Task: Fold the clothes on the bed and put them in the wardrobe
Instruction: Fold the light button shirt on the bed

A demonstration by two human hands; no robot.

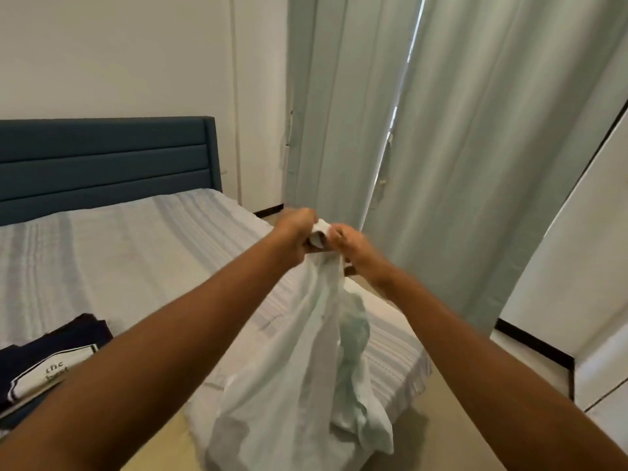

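Head view:

- One white shirt (306,351) hangs in the air over the near right corner of the bed (136,253). Its long axis runs top to bottom: the bunched top end is up at the hands, and the loose end points down.
- The cloth falls in soft folds and widens toward the bottom. Its lowest part hangs in front of the bed's edge and the floor (458,419).
- Two hands are in view, both raised with arms stretched forward and close together, nearly touching.
- The left hand (294,232) has its fingers curled tightly round the top of the shirt.
- The right hand (350,246) also has its fingers curled in, pinching the same gathered edge. A small roll of white cloth shows between the two hands.
- One navy garment (51,348) lies flat on the bed at the left, well apart from the shirt. It has a white patch with the word "the" printed on it.
- One blue headboard (102,158) stands against the wall.
- Two pale green curtains (458,130) hang behind the hands, with a thin strip of light between them.
- A white panel (591,239) stands at the right edge.
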